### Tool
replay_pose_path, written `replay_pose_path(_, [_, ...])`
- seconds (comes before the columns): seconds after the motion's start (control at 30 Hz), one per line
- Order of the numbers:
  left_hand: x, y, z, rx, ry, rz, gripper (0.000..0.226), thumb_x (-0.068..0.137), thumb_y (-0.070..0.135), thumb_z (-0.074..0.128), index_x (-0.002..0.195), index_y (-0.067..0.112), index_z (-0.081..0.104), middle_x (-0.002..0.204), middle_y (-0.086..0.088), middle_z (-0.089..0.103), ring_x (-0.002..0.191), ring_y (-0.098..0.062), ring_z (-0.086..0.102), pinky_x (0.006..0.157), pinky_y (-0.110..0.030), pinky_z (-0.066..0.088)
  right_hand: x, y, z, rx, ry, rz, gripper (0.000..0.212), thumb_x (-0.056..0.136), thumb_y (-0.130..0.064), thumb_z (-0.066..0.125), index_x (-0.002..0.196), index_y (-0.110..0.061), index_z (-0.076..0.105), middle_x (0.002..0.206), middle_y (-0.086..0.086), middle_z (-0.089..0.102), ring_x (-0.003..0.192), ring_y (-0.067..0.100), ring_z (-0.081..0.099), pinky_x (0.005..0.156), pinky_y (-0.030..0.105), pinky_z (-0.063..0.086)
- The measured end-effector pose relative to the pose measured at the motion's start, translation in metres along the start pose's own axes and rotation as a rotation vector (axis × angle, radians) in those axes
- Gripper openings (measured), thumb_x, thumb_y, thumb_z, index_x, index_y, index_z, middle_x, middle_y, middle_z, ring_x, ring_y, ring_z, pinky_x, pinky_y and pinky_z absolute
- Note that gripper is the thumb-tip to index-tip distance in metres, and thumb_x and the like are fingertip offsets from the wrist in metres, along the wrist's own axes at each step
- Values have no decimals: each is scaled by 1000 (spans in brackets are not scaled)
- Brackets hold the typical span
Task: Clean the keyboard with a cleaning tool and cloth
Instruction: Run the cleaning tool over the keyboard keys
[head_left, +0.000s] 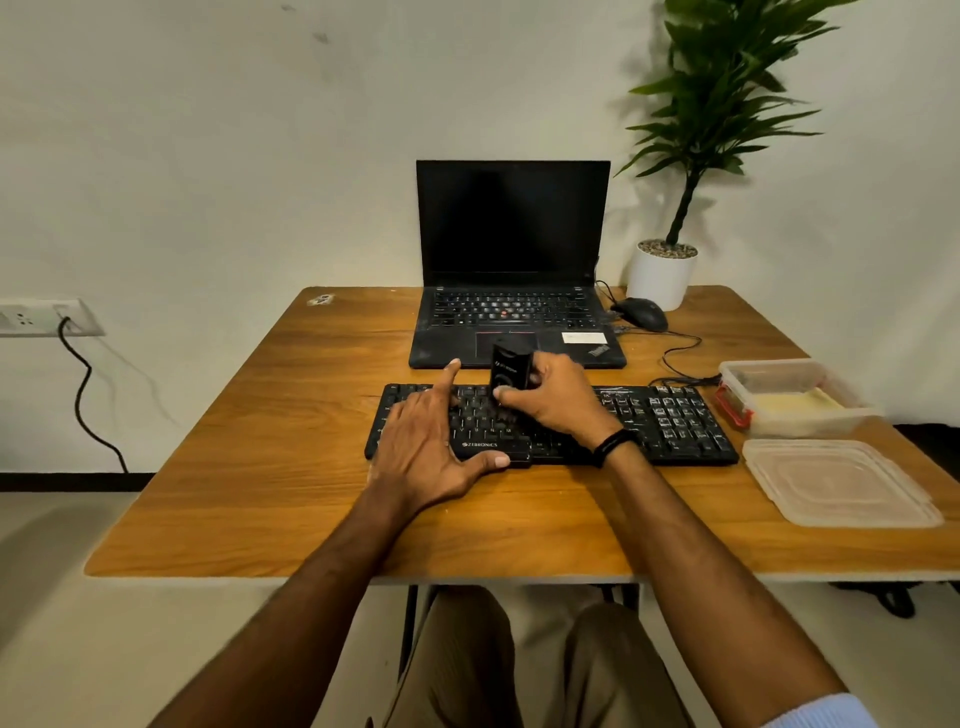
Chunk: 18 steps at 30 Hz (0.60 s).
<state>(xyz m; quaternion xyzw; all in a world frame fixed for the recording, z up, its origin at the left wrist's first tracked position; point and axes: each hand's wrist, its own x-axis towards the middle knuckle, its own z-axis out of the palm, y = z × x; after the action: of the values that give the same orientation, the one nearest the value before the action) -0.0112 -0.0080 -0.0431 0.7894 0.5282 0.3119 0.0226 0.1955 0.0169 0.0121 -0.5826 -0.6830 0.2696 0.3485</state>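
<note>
Forearms (311, 582) reach over the bench (249, 426) to the keyboard (675, 423) at its middle: left hand (431, 447) rests flat on the keys, fingers spread; right hand (558, 402) grips a black cleaning tool (510, 366) upright on them.

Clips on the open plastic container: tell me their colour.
Red; the clips on the container's left end show best in the head view.

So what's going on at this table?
A person is cleaning a black keyboard on a wooden table. The right hand holds a small black cleaning tool upright on the middle keys. The left hand rests flat on the keyboard. Behind it stands an open laptop, screen dark. A plastic box and its lid lie to the right.
</note>
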Motion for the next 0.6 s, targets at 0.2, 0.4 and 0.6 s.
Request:
replay_pose_path(0.2, [1, -2, 2, -3, -25, -17, 129, 67, 101, 44, 163, 26, 4, 130, -4, 60, 116, -20, 55, 109, -44, 39, -11, -8, -14, -18, -121, 1, 25, 78, -23, 83, 97, -30, 69, 90, -15, 70, 85, 6, 67, 66, 15, 51])
replay_pose_path(0.4, [2, -1, 1, 7, -35, -31, 130, 66, 101, 44, 163, 26, 5, 130, -4, 60, 115, -20, 54, 107, -45, 40, -11, 1, -16, -32, 28, 39, 33, 77, -26, 83, 107, -19, 70, 96, -7, 73, 85, 7, 69, 68, 18, 54])
replay_pose_path(0.6, [2, -1, 1, 10, -37, -33, 129, 66, 101, 45, 163, 26, 5, 132, -5, 60, 118, -22, 54, 108, -46, 39, -18, -5, -13, -82, 88, 10, 31, 80, -24, 81, 109, -18, 69, 95, -11, 68, 86, 5, 64, 66, 12, 48])
